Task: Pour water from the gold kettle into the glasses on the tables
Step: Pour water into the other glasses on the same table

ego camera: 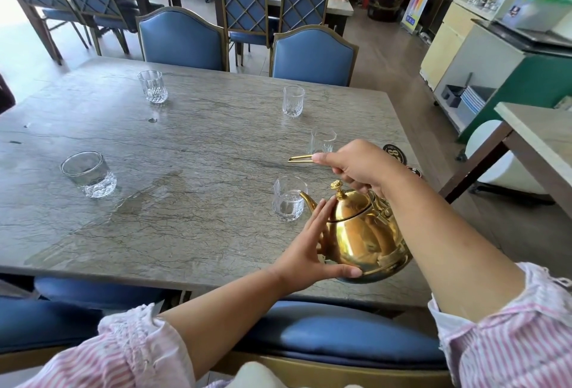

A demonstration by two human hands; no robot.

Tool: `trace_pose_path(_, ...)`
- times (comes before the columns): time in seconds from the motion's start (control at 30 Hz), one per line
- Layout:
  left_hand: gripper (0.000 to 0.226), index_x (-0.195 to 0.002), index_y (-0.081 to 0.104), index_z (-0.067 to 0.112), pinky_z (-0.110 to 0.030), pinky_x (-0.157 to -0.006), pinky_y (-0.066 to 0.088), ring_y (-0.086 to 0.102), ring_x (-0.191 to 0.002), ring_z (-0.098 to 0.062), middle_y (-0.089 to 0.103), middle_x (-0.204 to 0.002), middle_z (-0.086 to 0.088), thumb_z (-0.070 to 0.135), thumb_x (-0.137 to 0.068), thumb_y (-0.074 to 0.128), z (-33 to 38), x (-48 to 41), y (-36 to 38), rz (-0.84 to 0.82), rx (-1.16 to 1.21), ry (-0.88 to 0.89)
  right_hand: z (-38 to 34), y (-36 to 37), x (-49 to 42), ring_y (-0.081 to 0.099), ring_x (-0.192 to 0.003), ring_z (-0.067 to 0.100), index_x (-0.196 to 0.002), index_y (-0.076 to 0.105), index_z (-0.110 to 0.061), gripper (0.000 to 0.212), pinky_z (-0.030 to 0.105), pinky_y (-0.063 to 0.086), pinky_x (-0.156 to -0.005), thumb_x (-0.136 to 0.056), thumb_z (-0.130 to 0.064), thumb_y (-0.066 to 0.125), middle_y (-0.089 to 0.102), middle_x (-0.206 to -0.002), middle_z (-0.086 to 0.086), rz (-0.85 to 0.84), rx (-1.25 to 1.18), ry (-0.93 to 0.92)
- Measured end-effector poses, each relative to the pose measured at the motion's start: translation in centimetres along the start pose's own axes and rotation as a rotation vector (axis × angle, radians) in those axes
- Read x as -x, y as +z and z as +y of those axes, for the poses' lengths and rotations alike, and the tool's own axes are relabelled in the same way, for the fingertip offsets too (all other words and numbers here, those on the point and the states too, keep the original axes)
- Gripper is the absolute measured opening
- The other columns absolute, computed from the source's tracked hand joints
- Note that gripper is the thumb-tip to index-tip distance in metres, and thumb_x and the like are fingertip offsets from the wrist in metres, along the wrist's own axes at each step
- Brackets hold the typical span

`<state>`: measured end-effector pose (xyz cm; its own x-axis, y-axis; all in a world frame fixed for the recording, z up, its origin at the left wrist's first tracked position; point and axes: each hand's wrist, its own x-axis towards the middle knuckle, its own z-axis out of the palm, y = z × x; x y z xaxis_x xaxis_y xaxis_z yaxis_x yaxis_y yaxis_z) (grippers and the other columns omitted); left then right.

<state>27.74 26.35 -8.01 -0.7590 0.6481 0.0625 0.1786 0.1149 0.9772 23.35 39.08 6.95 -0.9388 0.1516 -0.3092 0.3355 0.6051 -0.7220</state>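
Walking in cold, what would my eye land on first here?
The shiny gold kettle at the table's near right edge, tipped with its spout at the rim of a glass. The right hand grips its handle and the left hand steadies its side. Next, four more glasses spread over the grey stone table, with blue chairs behind.

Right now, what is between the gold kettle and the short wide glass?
Head view: a taller glass by the gold kettle, then tabletop with a wet patch.
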Motion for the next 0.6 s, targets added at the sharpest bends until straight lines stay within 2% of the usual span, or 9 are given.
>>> trace_pose_path(0.2, 0.115, -0.149, 0.01, 0.042, -0.054, -0.113, 0.03, 0.002, -0.148, -0.006, 0.003, -0.159, 0.02, 0.037, -0.062, 0.086, 0.14, 0.1, 0.12, 0.011, 0.001, 0.007, -0.18, 0.06, -0.02, 0.027, -0.036, 0.012, -0.066, 0.051, -0.011, 0.04, 0.02, 0.023, -0.037, -0.084, -0.044, 0.065, 0.038, -0.054, 0.001, -0.001, 0.032, -0.007)
trace_pose_path(0.43, 0.115, -0.148, 0.01, 0.045, -0.052, -0.111, 0.034, 0.003, -0.147, -0.006, 0.002, -0.158, 0.02, 0.042, -0.06, 0.085, 0.4, 0.1, 0.2, 0.01, 0.004, 0.008, -0.25, -0.05, -0.04, 0.026, -0.034, 0.01, -0.066, 0.052, -0.011, 0.04, 0.017, 0.022, -0.034, -0.084, -0.044, 0.064, 0.038, -0.054, 0.001, 0.002, 0.047, -0.006)
trace_pose_path(0.6, 0.115, -0.147, 0.01, 0.046, -0.052, -0.111, 0.035, 0.003, -0.147, -0.006, 0.001, -0.159, 0.02, 0.037, -0.062, 0.086, 0.49, 0.13, 0.12, 0.003, 0.018, 0.003, -0.27, -0.08, -0.05, 0.027, -0.034, 0.01, -0.065, 0.052, -0.011, 0.041, 0.018, 0.023, -0.035, -0.084, -0.045, 0.064, 0.039, -0.054, 0.001, 0.001, 0.056, -0.003)
